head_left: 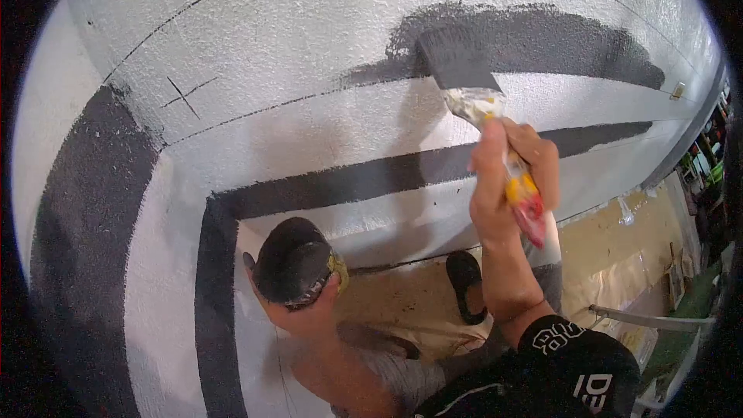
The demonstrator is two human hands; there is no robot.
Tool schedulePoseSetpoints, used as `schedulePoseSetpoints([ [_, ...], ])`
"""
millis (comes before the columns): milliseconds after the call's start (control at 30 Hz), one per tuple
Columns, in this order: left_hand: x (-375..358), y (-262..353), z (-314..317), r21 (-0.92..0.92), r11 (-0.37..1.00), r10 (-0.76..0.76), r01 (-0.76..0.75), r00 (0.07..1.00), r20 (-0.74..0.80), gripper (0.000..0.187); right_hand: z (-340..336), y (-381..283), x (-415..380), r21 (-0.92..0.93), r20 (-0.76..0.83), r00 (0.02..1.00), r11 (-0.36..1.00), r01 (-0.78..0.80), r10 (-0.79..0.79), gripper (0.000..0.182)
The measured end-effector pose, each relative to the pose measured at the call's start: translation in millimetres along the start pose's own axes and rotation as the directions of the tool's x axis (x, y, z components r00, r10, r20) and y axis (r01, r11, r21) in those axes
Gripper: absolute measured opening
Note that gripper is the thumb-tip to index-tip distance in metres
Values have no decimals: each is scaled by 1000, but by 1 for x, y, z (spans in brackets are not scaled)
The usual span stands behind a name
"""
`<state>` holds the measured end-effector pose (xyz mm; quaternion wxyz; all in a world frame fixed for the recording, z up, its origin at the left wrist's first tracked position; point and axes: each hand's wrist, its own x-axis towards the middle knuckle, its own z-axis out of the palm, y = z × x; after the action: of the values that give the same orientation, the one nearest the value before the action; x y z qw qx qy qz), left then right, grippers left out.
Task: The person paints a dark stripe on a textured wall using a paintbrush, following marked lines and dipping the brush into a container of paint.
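Observation:
My right hand (515,166) is closed round the handle of a wide paintbrush (474,101), its handle stained yellow and red. The dark bristles touch the white textured wall (309,46) at the left part of a dark grey painted patch (549,39). Lower left, my left hand (309,313) holds a round paint container (292,259) from below and the side. Dark paint shows inside it, and yellowish smears mark its right side.
Dark grey bands (333,190) and thin drawn curves run across the wall. Below lies a brown floor covering (611,255), with my dark sandal (464,286) on it. A metal bar (650,319) and assorted items stand at the right.

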<state>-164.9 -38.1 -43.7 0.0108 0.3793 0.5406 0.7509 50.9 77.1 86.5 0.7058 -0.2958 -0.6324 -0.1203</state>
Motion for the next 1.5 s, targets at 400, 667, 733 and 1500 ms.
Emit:
schedulePoseSetpoints([
  [400, 0, 4, -2, 31, 999, 9, -9, 1000, -13, 109, 10, -20, 2, -22, 114, 956, 962, -271, 272, 25],
  [667, -2, -1, -3, 18, 999, -32, 33, 999, -22, 105, 20, -17, 11, 43, -84, 995, 998, -55, 59, 27],
  [733, -3, -8, -9, 100, 995, -2, 3, 1000, -13, 105, 33, -18, 11, -10, -99, 989, 994, 112, -113, 28],
  [1500, 1, 6, -3, 150, 987, 48, -48, 999, 0, 111, -10, -37, -5, 491, 91, 931, 797, -352, 355, 20],
])
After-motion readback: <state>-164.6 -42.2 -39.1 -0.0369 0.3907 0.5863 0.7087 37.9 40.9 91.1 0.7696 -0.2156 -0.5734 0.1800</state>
